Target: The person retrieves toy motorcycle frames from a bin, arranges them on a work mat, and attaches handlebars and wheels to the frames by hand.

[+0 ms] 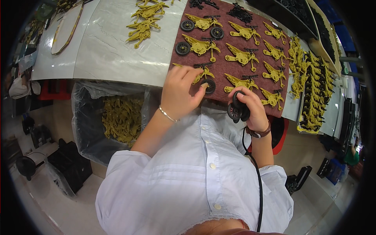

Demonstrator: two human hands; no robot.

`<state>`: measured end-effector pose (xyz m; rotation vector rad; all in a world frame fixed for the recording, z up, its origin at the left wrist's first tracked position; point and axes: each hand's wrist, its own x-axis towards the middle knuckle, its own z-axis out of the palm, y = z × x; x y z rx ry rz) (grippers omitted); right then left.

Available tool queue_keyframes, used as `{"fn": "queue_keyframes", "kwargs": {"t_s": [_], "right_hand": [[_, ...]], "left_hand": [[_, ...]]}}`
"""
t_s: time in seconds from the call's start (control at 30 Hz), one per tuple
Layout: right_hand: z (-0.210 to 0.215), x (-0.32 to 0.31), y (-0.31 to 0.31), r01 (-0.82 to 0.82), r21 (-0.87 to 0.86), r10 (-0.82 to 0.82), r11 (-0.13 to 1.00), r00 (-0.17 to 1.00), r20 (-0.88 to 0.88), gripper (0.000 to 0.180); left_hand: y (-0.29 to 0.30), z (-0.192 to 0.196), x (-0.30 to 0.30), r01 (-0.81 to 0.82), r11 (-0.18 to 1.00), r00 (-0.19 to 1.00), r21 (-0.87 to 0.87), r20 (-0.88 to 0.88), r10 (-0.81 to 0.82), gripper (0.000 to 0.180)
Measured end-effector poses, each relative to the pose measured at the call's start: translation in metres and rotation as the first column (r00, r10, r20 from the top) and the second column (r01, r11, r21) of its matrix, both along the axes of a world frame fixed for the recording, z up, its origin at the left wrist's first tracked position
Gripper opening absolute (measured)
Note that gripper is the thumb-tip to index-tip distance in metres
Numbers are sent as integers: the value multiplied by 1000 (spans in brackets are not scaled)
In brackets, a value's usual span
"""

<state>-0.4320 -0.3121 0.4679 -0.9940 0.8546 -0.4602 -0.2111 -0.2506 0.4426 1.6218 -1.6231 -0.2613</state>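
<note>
My left hand (181,91) bends over the nearest yellow toy motorbike body (206,73) in the left column of a maroon mat (219,62). Its thumb rests on a black wheel (210,87) at that body's front fork, and its fingers curl over the frame, partly hiding it. In my right hand (252,111), close to the mat's front edge, several loose black wheels (235,111) are gripped in a bunch. Farther up the same column, one motorbike body (199,22) carries two wheels, and another body (199,46) has one at its rear.
More yellow bodies with black handlebars (243,56) stand in rows on the mat. Small black parts (239,13) lie at its far edge. Yellow pieces (145,23) are spread on the grey table (129,47). A plastic-lined bin (88,129) holds yellow parts below; a packed tray (315,94) sits at right.
</note>
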Motion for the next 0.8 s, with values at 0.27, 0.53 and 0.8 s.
{"fn": "queue_keyframes", "kwargs": {"t_s": [0.27, 0.53, 0.8], "right_hand": [[13, 2, -42, -56, 77, 42, 995, 985, 169, 15], [0, 40, -84, -56, -432, -22, 900, 984, -175, 19], [-9, 73, -94, -162, -629, 22, 760, 974, -224, 21]], "left_hand": [[0, 2, 40, 92, 981, 980, 172, 159, -119, 52], [-6, -8, 52, 264, 956, 936, 128, 205, -286, 33], [-6, 7, 57, 221, 964, 945, 149, 212, -250, 37]]}}
